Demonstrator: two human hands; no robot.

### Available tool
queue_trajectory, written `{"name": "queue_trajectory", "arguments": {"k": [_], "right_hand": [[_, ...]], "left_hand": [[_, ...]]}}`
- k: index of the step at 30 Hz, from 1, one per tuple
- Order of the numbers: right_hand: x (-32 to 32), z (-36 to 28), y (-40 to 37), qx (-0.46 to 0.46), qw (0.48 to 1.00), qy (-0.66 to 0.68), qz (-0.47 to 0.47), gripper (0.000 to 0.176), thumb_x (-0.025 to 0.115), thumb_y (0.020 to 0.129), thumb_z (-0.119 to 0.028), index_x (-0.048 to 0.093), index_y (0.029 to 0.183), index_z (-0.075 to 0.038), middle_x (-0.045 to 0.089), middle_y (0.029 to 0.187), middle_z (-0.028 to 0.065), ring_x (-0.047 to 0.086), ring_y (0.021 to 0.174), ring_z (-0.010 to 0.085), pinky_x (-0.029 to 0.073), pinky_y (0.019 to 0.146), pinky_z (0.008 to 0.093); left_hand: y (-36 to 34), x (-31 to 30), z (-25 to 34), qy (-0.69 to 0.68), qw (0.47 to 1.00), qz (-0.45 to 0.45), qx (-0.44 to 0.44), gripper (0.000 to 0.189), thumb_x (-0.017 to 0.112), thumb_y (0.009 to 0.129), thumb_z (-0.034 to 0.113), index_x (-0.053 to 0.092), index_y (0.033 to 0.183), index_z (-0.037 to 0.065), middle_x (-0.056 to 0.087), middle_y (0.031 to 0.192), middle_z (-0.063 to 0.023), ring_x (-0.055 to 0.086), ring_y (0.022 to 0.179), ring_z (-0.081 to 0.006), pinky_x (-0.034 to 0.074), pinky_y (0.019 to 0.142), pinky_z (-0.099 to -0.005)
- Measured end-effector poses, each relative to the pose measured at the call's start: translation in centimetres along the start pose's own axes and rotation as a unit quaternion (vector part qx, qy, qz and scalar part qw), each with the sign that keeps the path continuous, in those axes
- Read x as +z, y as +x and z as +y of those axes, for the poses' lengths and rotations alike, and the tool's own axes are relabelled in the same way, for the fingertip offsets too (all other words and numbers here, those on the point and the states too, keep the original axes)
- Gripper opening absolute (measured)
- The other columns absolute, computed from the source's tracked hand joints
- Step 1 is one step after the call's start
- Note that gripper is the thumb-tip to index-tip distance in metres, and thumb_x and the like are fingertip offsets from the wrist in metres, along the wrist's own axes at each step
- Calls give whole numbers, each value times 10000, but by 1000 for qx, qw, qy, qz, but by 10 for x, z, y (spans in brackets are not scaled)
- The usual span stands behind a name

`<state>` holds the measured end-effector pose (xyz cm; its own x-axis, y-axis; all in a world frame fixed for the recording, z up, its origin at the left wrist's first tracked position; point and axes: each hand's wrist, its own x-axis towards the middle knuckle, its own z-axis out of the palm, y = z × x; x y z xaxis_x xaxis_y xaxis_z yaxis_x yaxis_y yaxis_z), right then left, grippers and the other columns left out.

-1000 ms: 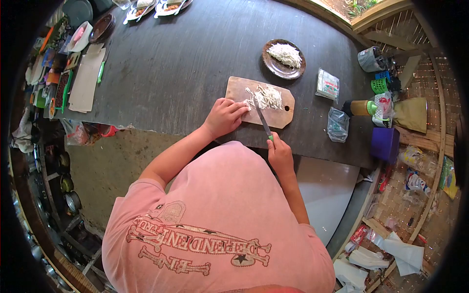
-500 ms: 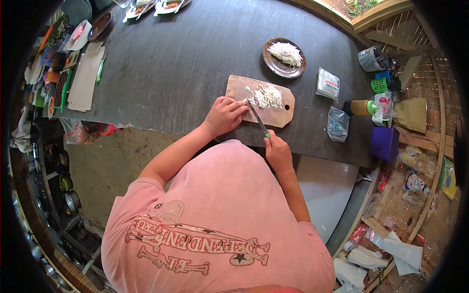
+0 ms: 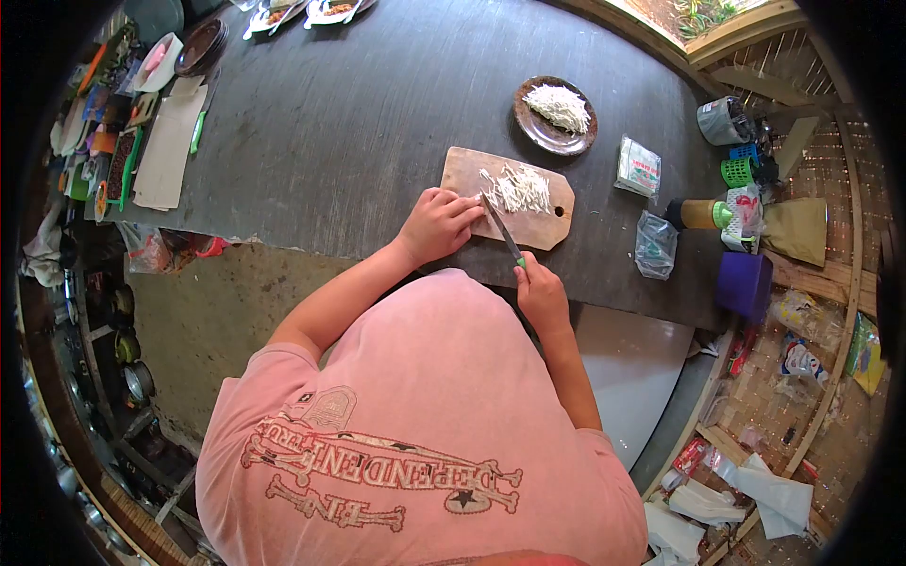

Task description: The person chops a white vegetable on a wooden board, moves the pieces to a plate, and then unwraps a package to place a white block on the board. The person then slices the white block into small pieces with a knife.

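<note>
A wooden cutting board [image 3: 462, 170] lies near the front edge of the dark table, with a heap of thin white food strips [image 3: 524, 191] on it. My right hand [image 3: 543, 294] grips the green handle of a knife [image 3: 505, 232], whose blade tip rests at the left side of the heap. On the board's left part, my left hand [image 3: 439, 224] has its fingers curled together beside the blade. A pale bit of the white food shows at its fingertips, mostly hidden. Behind the board, a brown plate [image 3: 528, 120] carries a mound of similar strips.
Right of the board are a white packet [image 3: 639, 167], a clear plastic bag [image 3: 655, 245], a green-lidded jar [image 3: 700, 214] and a purple container [image 3: 744, 285]. Far left lie cardboard [image 3: 167, 151] and a green-handled knife [image 3: 197, 132]. Two filled trays [image 3: 330, 11] stand at the back.
The whole view has shifted slightly, so the table's things appear a little further right and lower. Both hands stay at the board with nearly the same hold.
</note>
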<state>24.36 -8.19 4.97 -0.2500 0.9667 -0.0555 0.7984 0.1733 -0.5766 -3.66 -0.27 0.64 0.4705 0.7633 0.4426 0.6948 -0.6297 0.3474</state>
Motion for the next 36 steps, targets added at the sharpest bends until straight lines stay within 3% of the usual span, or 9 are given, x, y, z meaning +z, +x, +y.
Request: {"name": "queue_trajectory", "arguments": {"k": [12, 20, 24, 26, 36], "right_hand": [[2, -2, -2, 8, 1000, -11, -15, 310, 667, 1099, -185, 636, 1370, -38, 761, 970, 220, 747, 908, 453, 591, 777, 565], [31, 4, 6, -22, 993, -118, 24, 366, 677, 1098, -226, 613, 1402, -32, 743, 895, 192, 766, 747, 420, 630, 634, 516], [22, -6, 7, -5, 993, -113, 21, 331, 665, 1105, -234, 610, 1369, -42, 745, 902, 200, 774, 771, 428, 632, 654, 532], [5, -21, 6, 50, 992, -110, -27, 291, 650, 1113, -230, 597, 1332, -46, 749, 912, 204, 776, 790, 440, 633, 671, 549], [2, -21, 10, 37, 996, -77, -5, 268, 633, 1121, -226, 595, 1315, -44, 754, 930, 220, 766, 851, 475, 617, 726, 591]], "left_hand": [[0, 1, 0, 0, 1000, 4, 2, 416, 786, 889, 178, 764, 1305, 186, 758, 1368, 43, 666, 1161, -206, 484, 1097, -449], [0, 2, -2, -5, 1000, 9, 1, 395, 785, 889, 175, 775, 1284, 178, 763, 1342, 27, 674, 1178, -222, 487, 1093, -450], [2, 1, -2, -15, 1000, 8, 0, 398, 788, 887, 171, 775, 1284, 175, 766, 1321, 22, 679, 1179, -227, 490, 1088, -451], [3, -1, 0, -12, 1000, 6, -4, 394, 787, 889, 169, 776, 1283, 173, 768, 1315, 21, 682, 1175, -230, 491, 1087, -453], [3, -2, 1, 3, 1000, 18, -1, 412, 787, 896, 163, 777, 1306, 190, 762, 1330, 31, 676, 1162, -228, 491, 1087, -450]]}}
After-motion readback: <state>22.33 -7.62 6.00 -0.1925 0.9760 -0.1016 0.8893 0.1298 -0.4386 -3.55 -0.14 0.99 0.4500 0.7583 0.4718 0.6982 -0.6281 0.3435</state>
